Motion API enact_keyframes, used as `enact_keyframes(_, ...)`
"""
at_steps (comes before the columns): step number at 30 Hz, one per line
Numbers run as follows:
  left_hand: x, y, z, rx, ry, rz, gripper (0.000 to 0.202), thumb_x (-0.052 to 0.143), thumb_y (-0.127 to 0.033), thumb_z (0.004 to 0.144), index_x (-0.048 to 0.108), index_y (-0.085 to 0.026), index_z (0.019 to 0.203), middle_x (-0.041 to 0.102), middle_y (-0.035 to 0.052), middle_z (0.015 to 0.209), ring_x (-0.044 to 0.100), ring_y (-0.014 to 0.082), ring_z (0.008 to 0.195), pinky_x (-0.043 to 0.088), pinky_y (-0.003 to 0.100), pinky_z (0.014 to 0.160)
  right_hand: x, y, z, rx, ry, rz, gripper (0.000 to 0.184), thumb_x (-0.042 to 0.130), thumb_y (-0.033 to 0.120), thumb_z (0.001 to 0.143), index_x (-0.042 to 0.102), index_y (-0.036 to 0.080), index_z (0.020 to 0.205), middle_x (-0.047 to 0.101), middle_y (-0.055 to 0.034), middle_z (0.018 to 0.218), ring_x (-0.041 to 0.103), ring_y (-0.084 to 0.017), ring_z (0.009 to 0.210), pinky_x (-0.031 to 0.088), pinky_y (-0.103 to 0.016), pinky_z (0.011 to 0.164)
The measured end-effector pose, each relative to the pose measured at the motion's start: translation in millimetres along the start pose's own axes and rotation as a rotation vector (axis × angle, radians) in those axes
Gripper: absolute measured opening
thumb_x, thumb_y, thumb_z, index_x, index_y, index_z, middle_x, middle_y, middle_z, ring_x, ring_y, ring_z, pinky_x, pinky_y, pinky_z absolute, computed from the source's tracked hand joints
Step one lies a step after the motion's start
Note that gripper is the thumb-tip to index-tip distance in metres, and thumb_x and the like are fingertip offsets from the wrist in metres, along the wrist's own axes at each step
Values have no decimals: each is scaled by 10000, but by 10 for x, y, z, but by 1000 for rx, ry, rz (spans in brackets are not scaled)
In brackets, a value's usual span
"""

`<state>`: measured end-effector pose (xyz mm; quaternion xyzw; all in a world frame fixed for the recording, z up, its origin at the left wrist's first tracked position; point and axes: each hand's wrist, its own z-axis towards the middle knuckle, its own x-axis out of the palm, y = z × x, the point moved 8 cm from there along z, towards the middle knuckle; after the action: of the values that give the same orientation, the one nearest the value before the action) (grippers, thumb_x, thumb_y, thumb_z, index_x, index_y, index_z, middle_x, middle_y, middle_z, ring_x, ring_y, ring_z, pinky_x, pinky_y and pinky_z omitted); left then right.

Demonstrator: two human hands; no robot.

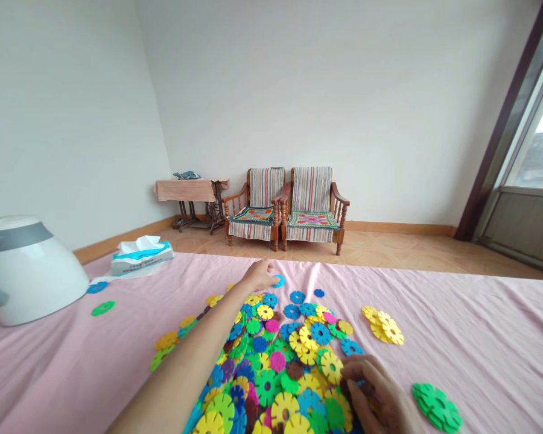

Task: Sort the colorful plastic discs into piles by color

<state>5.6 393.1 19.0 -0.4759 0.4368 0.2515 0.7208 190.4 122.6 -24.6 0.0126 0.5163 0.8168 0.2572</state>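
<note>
A heap of colourful plastic snowflake discs (268, 386) in yellow, green, blue, pink, brown and purple lies in front of me. My left hand (259, 275) reaches over it to the far side, its fingers pinched at the edge of a blue snowflake disc (279, 281). At the near right side of the heap is my right hand (380, 395), its fingers curled, with a bit of blue disc (361, 383) showing between thumb and fingers. How many pieces it holds is hidden. Beside it are a yellow stack (382, 325) and a green stack (436, 407) of discs.
A pink cloth (489, 337) covers the table. At the left stand a white kettle (29, 271) and a tissue pack (142, 256), with a loose green disc (103, 308) nearby. Beyond the table are two wooden armchairs (314, 205) and a cloth-covered sewing table (185, 190).
</note>
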Motion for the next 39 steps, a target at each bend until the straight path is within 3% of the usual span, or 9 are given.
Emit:
enact_keyframes(3, -289, -70, -218, 54, -51, -44, 236, 634, -256, 851, 634, -132, 1052, 667, 71, 1023, 633, 200, 913, 517, 354, 818, -25, 24, -3, 8, 2, -13, 287, 519, 486, 839, 617, 231, 751, 648, -75, 909, 651, -191, 822, 555, -224, 681)
enact_keyframes(6, -552, -117, -603, 111, -52, -71, 207, 604, -240, 804, 694, -145, 965, 714, 47, 918, 652, 199, 861, 510, 282, 762, -22, 60, 5, 5, 68, -47, 250, 533, 457, 837, 621, 231, 779, 654, -72, 910, 651, -195, 841, 557, -227, 690)
enact_keyframes(10, -732, -84, -1162, 155, 8, -60, 213, 557, -262, 804, 724, -171, 901, 733, 33, 905, 664, 192, 839, 499, 250, 723, -32, 118, 3, 10, 102, -82, 219, 545, 427, 836, 626, 228, 799, 657, -69, 926, 651, -200, 867, 553, -235, 699)
enact_keyframes(14, -761, 46, -1600, 169, 5, -8, 338, 542, -391, 859, 682, -196, 1098, 677, 71, 1151, 597, 234, 1082, 435, 325, 953, -56, 160, -13, 20, 55, -105, 245, 525, 444, 845, 628, 227, 798, 656, -61, 955, 653, -191, 841, 543, -233, 686)
enact_keyframes(19, -456, 114, -2022, 136, 105, 179, 645, 469, -567, 893, 361, -238, 1437, 338, 115, 1505, 267, 301, 1390, 225, 491, 1115, -43, 165, -8, -30, 89, -194, 241, 507, 424, 856, 642, 224, 864, 658, -62, 953, 659, -194, 831, 544, -252, 697)
enact_keyframes(24, -188, -249, -2156, 168, 209, 207, 722, 370, -645, 898, 177, -290, 1495, 168, 106, 1563, 110, 320, 1431, 105, 574, 1123, -65, 97, -8, -27, 85, -223, 241, 493, 425, 861, 630, 227, 878, 652, -57, 987, 666, -191, 840, 550, -246, 692)
enact_keyframes(31, -39, -753, -2083, 366, 299, 130, 638, 305, -599, 944, 148, -317, 1494, 183, 58, 1563, 102, 301, 1435, 74, 577, 1131, -45, 14, 14, -49, 155, -263, 243, 510, 418, 849, 642, 216, 880, 665, -71, 993, 680, -195, 826, 566, -243, 670)
enact_keyframes(36, -276, -873, -2187, 503, 216, 19, 491, 360, -406, 992, 280, -294, 1463, 313, 29, 1525, 290, 205, 1392, 238, 388, 1143, -59, 24, 25, -65, 151, -276, 242, 521, 420, 840, 650, 218, 877, 682, -69, 970, 686, -200, 821, 571, -246, 676)
enact_keyframes(39, -564, -539, -2135, 359, 57, 109, 300, 440, -285, 951, 595, -249, 1205, 604, 37, 1275, 516, 195, 1201, 378, 323, 1036, -77, 15, 35, -63, 148, -276, 242, 532, 422, 833, 649, 221, 899, 688, -67, 955, 689, -198, 798, 575, -245, 663)
